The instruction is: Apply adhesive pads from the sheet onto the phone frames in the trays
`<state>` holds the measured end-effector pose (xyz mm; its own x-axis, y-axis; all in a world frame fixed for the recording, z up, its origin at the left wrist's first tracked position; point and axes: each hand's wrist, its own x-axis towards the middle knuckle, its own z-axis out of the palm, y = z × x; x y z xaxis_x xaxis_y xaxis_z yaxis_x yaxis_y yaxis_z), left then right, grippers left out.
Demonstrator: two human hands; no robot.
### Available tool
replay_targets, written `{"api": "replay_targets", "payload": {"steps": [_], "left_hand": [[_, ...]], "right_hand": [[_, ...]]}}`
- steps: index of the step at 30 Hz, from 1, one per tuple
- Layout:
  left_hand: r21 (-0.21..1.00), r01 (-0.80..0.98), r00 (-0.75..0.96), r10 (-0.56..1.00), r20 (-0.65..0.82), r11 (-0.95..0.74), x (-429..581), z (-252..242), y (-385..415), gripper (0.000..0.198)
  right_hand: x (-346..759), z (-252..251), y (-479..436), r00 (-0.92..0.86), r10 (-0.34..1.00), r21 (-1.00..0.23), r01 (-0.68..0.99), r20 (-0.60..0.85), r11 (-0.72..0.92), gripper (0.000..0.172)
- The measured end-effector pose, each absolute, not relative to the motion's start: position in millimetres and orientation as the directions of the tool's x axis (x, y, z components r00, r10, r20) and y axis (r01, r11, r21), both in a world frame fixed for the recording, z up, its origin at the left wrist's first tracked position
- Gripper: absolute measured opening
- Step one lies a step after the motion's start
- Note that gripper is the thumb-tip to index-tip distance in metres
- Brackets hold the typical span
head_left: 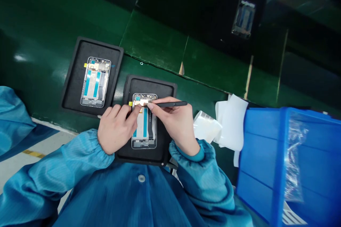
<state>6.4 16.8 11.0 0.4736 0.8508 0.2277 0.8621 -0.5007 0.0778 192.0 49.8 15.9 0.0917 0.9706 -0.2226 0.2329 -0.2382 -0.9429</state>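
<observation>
An opened phone (144, 140) with its inner parts exposed lies in a black tray (165, 91) in front of me. My left hand (117, 127) rests at the phone's left side, its fingers bent and a little apart, with the index fingertip on the phone's upper board. Pinched in my right hand (177, 122) is a slim black pen-like tool (173, 104). The tool's front end meets the upper board beside my left fingertip; its exact tip is hidden by my fingers. A yellow tab (130, 103) sticks out at the phone's upper left edge.
A second opened phone (96, 83) lies in another black tray (73, 74) to the left. White sheets (231, 120) and a blue bin (262, 156) holding clear plastic stand right. Across the green bench (160, 56) lies another phone (243, 19). A person's blue sleeve (13, 120) shows far left.
</observation>
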Motion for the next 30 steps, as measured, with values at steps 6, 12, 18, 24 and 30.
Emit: {"api": "replay_targets", "payload": {"steps": [6, 12, 18, 24, 30], "left_hand": [[-0.142, 0.803, 0.595, 0.785, 0.17, -0.578, 11.5, 20.6, 14.0, 0.04], [-0.256, 0.742, 0.659, 0.744, 0.112, -0.619, 18.6, 36.5, 17.0, 0.035], [-0.112, 0.706, 0.707, 0.689, 0.16, -0.699, 64.0, 67.5, 22.9, 0.025], [0.184, 0.352, 0.936, 0.35, -0.044, -0.918, 172.9, 51.8, 15.6, 0.013], [0.202, 0.215, 0.965, 0.176, -0.196, -0.956, 228.8, 3.6, 4.5, 0.031]], "right_hand": [[209.9, 28.2, 31.8, 0.266, 0.956, -0.948, 0.254, -0.122, -0.192, 0.015], [265.6, 27.9, -10.3, 0.504, 0.864, -0.984, 0.153, -0.004, -0.094, 0.018], [334.2, -5.8, -75.0, 0.717, 0.696, -0.996, 0.028, -0.037, -0.082, 0.02], [360.7, -41.2, -128.7, 0.71, 0.701, -0.958, 0.151, -0.065, -0.242, 0.019], [372.9, -46.5, -154.5, 0.622, 0.783, -0.93, 0.282, -0.011, -0.238, 0.013]]}}
